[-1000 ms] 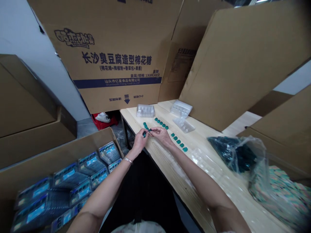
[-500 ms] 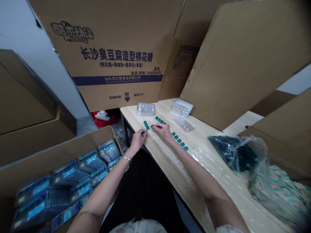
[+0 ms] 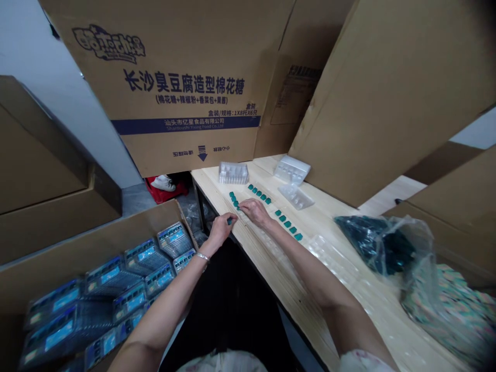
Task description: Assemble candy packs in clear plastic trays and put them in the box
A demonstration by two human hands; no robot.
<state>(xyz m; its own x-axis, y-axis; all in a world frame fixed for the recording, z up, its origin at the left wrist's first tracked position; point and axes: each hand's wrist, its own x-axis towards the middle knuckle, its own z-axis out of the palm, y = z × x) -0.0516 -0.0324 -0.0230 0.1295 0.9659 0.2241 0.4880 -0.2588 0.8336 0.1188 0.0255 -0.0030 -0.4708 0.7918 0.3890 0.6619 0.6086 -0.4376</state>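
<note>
Fingers (image 3: 226, 222) of the left hand (image 3: 219, 232) pinched together on a small teal piece (image 3: 231, 220), held just above the light wooden tabletop (image 3: 211, 188).

Fingertips (image 3: 242, 206) of the right hand (image 3: 254, 211) are gathered on the tabletop just beside a short row of teal pieces (image 3: 234, 200); whether anything is held cannot be told. A second row (image 3: 259, 194) and a third row (image 3: 288, 224) are laid farther along. Clear plastic blister trays (image 3: 233, 173) are placed beyond, and a carton of blue-labelled packs (image 3: 110, 279) stands to the left.

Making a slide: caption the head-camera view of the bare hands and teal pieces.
Left hand holding a small teal piece, right hand beside rows of teal pieces on a pale wooden bench.
</note>
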